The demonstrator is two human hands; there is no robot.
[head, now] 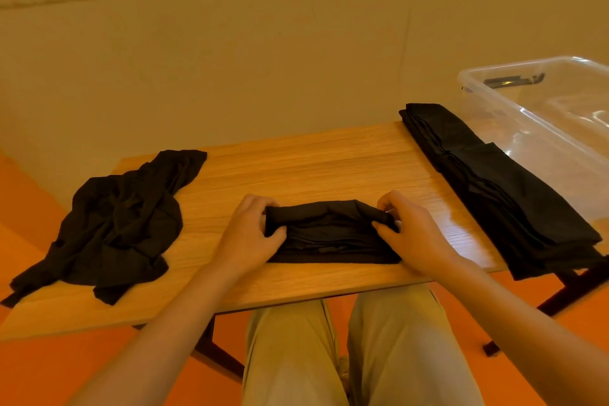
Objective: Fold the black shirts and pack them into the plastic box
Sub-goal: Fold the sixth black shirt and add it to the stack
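Note:
A partly folded black shirt (331, 234) lies near the front edge of the wooden table (313, 161), its far edge raised. My left hand (250, 234) pinches its left end and my right hand (410, 234) pinches its right end, thumbs under the lifted fold. A crumpled black shirt (115, 224) lies at the table's left. Folded black shirts (494, 184) are stacked in a long row along the right edge. The clear plastic box (543, 115) stands at the far right with nothing black inside that I can see.
The table stands against a plain wall on an orange floor. My knees in beige trousers (346, 356) are under the front edge. A dark table leg (566, 297) shows at the right. Bare wood lies between the shirts.

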